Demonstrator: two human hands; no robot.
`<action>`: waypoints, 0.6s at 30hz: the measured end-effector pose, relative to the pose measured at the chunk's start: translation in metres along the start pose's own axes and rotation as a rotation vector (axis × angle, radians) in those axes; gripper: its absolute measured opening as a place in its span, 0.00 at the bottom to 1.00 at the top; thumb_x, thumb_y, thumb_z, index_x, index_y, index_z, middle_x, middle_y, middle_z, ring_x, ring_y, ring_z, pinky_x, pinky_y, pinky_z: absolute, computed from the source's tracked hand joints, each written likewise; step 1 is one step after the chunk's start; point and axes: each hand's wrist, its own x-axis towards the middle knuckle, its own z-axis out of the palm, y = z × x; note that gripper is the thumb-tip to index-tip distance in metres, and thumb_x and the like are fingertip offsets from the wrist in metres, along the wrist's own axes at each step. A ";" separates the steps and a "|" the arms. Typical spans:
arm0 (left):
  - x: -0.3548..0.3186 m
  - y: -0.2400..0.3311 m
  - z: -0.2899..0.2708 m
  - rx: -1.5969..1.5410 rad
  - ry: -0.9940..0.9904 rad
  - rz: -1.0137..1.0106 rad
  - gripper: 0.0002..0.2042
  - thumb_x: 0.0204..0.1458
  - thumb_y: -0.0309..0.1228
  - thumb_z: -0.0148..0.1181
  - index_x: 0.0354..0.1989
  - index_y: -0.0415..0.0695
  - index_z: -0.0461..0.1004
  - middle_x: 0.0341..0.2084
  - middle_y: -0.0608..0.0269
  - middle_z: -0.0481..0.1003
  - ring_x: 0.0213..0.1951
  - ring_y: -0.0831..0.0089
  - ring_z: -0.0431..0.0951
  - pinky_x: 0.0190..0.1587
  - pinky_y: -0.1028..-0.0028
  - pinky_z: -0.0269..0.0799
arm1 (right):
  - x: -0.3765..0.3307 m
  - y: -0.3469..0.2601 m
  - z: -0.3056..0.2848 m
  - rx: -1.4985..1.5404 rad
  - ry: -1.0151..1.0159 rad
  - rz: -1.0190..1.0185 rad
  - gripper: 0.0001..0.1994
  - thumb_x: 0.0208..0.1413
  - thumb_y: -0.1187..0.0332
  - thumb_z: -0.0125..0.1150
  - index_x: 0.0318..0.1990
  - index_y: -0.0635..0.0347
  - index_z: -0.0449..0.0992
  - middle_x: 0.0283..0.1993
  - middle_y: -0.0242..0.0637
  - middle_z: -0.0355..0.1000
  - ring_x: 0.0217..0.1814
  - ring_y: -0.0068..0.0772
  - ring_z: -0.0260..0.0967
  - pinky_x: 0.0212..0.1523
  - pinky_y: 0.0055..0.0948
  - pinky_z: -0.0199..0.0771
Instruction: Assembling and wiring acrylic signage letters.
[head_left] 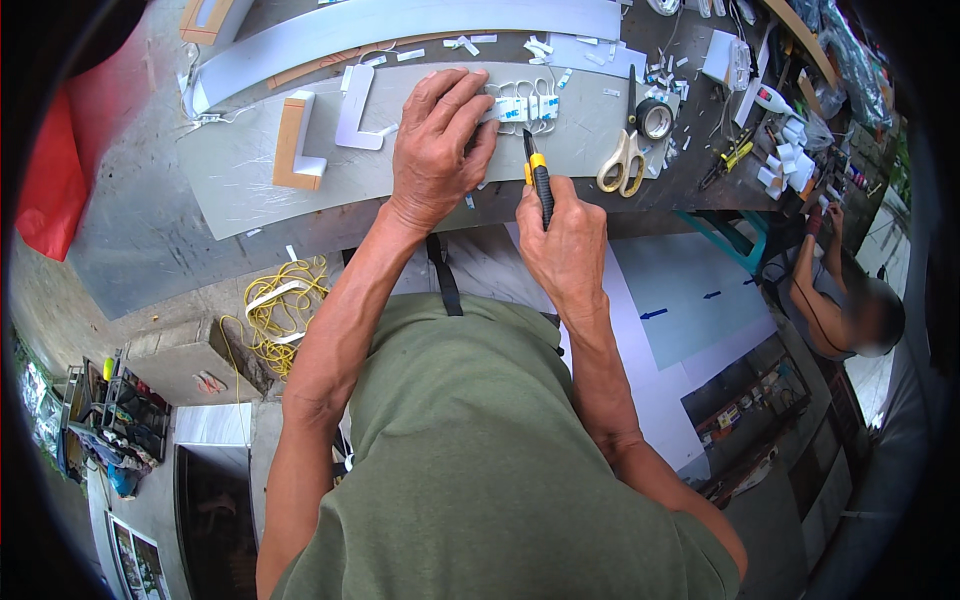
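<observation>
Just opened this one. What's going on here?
A person's right hand holds a yellow-and-black knife, its blade pointing at a row of white modules on a grey sheet. The left hand is at the row's left end; whether it grips is unclear, as is whether the blade touches. Scissors lie to the right, an L-shaped block to the left. Another person is off to the right.

Scratched, ribbed and smooth: the surfaces before me

My slim yellow-and-black utility knife [541, 182] has a plastic-looking body, ribbed along the black part, and a thin metal blade [528, 144]. The small white-and-blue rectangular modules [515, 109] look like smooth plastic. The long, curved grey sheet [235, 190] is matt and finely scratched. The cream-handled scissors [621, 166] pair smooth plastic with dark metal. My olive-green shirt [480, 450] is matt cloth.
</observation>
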 end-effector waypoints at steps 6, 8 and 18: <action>-0.001 -0.003 -0.005 -0.062 -0.025 -0.010 0.16 0.45 0.22 0.71 0.44 0.40 0.80 0.55 0.59 0.77 0.61 0.58 0.71 0.64 0.62 0.68 | 0.011 -0.001 0.010 0.167 0.057 -0.020 0.09 0.62 0.68 0.60 0.36 0.66 0.70 0.19 0.49 0.73 0.20 0.52 0.75 0.22 0.45 0.71; -0.001 -0.004 -0.004 -0.058 -0.019 -0.009 0.16 0.45 0.22 0.71 0.44 0.40 0.80 0.55 0.59 0.77 0.61 0.58 0.72 0.63 0.62 0.69 | 0.015 -0.002 0.015 0.166 0.065 -0.033 0.10 0.64 0.67 0.60 0.37 0.66 0.70 0.19 0.48 0.73 0.20 0.51 0.75 0.21 0.44 0.71; -0.001 -0.004 -0.004 -0.056 -0.011 -0.015 0.15 0.45 0.22 0.71 0.43 0.40 0.80 0.54 0.60 0.78 0.61 0.59 0.72 0.63 0.63 0.70 | 0.022 0.006 0.031 0.116 0.112 -0.092 0.10 0.63 0.67 0.60 0.37 0.65 0.68 0.19 0.50 0.73 0.20 0.53 0.75 0.21 0.45 0.72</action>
